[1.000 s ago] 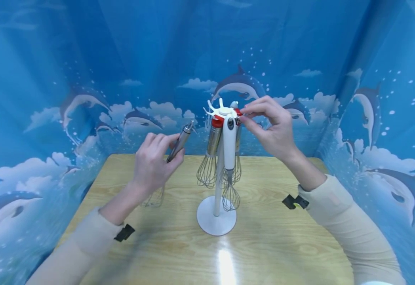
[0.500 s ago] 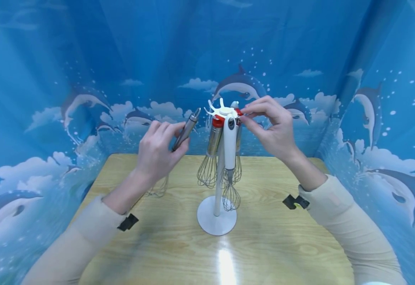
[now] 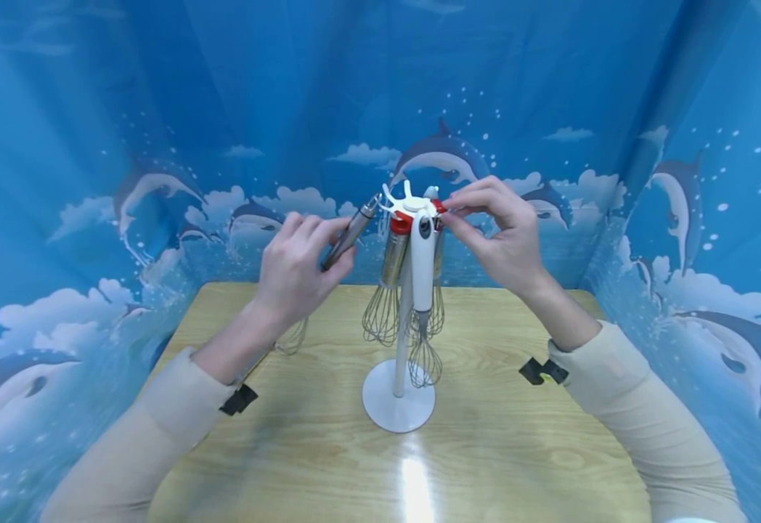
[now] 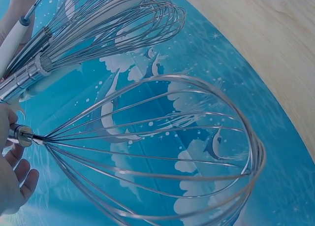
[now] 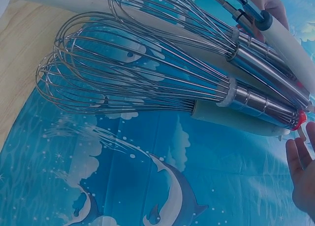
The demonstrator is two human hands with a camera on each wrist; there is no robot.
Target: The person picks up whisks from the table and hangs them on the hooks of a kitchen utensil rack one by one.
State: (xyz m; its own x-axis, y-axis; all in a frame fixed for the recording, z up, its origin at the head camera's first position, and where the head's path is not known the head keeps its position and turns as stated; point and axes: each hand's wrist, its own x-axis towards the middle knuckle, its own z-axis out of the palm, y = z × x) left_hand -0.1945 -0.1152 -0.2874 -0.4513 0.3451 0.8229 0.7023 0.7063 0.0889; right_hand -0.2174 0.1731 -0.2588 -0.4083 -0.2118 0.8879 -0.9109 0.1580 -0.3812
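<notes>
My left hand grips the steel handle of a whisk. Its hanging tip is close to a hook on the left of the white whisk rack; whether they touch, I cannot tell. In the left wrist view its large wire balloon spreads across the middle. At the rack's right side, my right hand pinches the red end of a hanging whisk between thumb and fingers. A white-handled whisk hangs at the front, and a red-topped steel whisk hangs left of the pole.
The rack's round white base stands on a wooden table. Blue dolphin-print curtains surround the table at the back and both sides. More whisks hang clustered together in the right wrist view, their wires overlapping.
My left hand has moved right and slightly up, bringing the whisk's tip from well left of the rack to its left hooks. The right hand stays at the red end.
</notes>
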